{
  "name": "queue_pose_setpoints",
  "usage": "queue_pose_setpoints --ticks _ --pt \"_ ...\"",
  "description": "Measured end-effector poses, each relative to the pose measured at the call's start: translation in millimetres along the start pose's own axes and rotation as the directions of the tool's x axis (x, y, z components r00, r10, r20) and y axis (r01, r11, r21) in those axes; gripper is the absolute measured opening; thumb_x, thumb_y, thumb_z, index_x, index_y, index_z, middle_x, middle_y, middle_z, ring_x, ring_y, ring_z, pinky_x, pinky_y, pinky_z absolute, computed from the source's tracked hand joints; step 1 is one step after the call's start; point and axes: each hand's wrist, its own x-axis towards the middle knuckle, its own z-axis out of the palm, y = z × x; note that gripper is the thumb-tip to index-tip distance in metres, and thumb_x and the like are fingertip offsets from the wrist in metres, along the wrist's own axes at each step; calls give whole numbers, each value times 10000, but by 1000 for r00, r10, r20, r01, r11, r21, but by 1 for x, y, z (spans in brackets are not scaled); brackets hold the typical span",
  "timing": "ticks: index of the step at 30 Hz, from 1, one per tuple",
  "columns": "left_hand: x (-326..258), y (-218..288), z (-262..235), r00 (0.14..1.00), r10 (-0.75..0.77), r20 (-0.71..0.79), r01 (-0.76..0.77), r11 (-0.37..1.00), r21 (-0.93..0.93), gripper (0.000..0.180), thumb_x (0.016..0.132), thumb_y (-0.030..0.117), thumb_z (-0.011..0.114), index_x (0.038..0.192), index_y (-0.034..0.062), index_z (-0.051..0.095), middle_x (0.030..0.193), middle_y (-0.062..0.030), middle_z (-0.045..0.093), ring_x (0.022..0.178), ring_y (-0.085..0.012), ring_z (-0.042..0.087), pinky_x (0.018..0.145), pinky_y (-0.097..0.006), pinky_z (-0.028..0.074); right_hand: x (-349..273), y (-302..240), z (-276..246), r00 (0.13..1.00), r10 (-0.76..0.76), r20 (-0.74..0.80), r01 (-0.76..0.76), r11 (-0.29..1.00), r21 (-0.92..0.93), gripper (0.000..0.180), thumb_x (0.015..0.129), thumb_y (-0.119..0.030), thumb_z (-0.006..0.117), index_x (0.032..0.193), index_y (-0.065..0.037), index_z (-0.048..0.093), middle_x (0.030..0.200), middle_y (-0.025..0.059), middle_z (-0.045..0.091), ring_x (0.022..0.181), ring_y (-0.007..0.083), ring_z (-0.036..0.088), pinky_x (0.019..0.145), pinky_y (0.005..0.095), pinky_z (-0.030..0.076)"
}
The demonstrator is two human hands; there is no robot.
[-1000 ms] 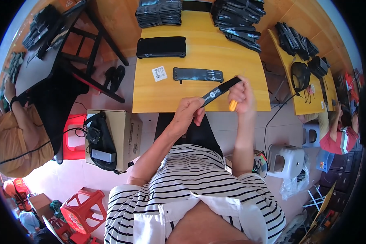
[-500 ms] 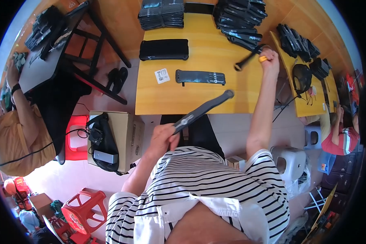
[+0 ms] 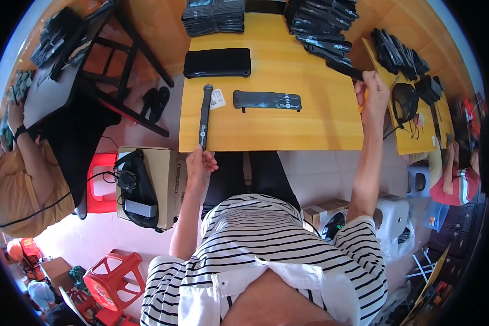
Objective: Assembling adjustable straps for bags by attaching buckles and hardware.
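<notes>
Yellow wooden table (image 3: 288, 125) fills the upper middle of the downward view, seen from above a person in a striped shirt. Their left hand (image 3: 199, 161) sits at the table's near edge, fingers pinching the near end of a long black strip (image 3: 204, 115) that lies on the tabletop, pointing away from them. Just right of the strip lies a small white tag (image 3: 217, 99), then a flat dark strap (image 3: 267, 100) laid crosswise. A black rectangular pouch (image 3: 217, 63) rests farther back. The right hand (image 3: 372, 93) reaches out to the table's far right corner, fingers closed around a black strip (image 3: 344, 69) from a stack of similar black pieces (image 3: 320, 22); something orange shows in the palm. Another stack (image 3: 213, 16) sits at the far edge. Red plastic stools (image 3: 112, 280) stand on the floor
</notes>
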Motion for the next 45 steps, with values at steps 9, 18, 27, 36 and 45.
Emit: queue_pose_setpoints --ticks 9,18,27,36,45 --pt "-35 23 31 895 -260 363 186 956 225 754 864 662 142 807 44 570 664 -79 602 512 -147 570 480 -220 434 -61 -7 13 682 -416 602 707 587 -395 36 764 -35 582 783 -20 609 731 61 629 612 180 618 536 240 463" --pt "-5 44 114 835 -41 549 195 955 -225 363 929 350 439 955 20 588 723 -29 600 502 -57 502 425 -170 361 -125 35 25 259 -238 936 928 330 -173 149 718 -141 622 852 -107 566 636 4 482 532 149 535 461 266 435" --pt "-3 27 133 944 65 322 51 939 -339 254 923 234 493 974 8 597 742 -32 604 579 -63 556 501 -182 467 -136 87 24 720 531 447 -475 847 -240 105 815 -130 627 845 -30 619 577 11 549 400 21 399 373 191 311" --pt "28 31 93 975 14 222 60 945 -322 258 916 208 503 1029 -7 590 760 -50 623 625 -88 608 612 -200 531 -102 109 2 782 514 353 -502 855 -133 91 799 -91 635 814 -3 616 602 1 556 399 11 382 355 162 262" --pt "65 42 94 984 135 116 -142 989 50 185 865 103 573 1009 -8 607 711 -42 615 603 -85 599 577 -180 510 -68 131 19 844 510 169 -498 860 -108 89 782 -97 653 764 -18 616 598 -13 529 427 25 385 369 195 266"
